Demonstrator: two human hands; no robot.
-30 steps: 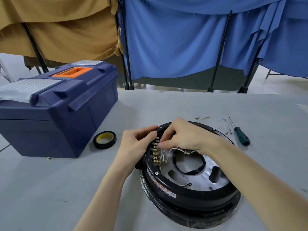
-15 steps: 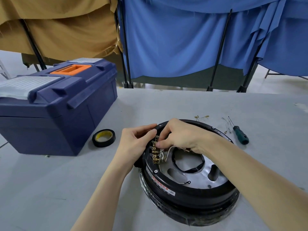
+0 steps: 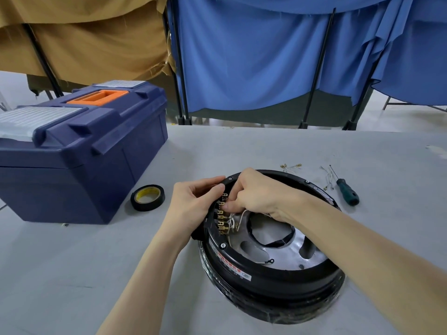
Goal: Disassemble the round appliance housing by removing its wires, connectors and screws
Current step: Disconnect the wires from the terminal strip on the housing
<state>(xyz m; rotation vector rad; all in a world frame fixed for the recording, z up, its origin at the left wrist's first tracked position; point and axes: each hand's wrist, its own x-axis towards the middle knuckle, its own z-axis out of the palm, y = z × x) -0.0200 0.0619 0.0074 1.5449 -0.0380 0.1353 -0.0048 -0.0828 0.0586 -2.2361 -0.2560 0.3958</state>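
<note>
The round black appliance housing (image 3: 271,284) lies flat on the grey table, its silver inner plate (image 3: 278,252) facing up. A row of brass connectors (image 3: 222,220) with thin white wires (image 3: 238,220) runs along its left inner rim. My left hand (image 3: 193,206) grips the housing's left rim from outside. My right hand (image 3: 256,194) reaches over the rim, its fingertips pinching a connector in the row. A loose black ring-terminal wire (image 3: 267,261) lies on the plate.
A roll of black tape (image 3: 147,197) lies left of the housing. A dark blue toolbox (image 3: 79,151) stands at the left. A green-handled screwdriver (image 3: 346,191) and removed white wires (image 3: 291,166) lie behind the housing to the right. Blue and tan curtains hang behind the table.
Both hands stay on the same spot of the housing. My right fingertips have shifted slightly along the connector row. The camera has tipped up a little.
</note>
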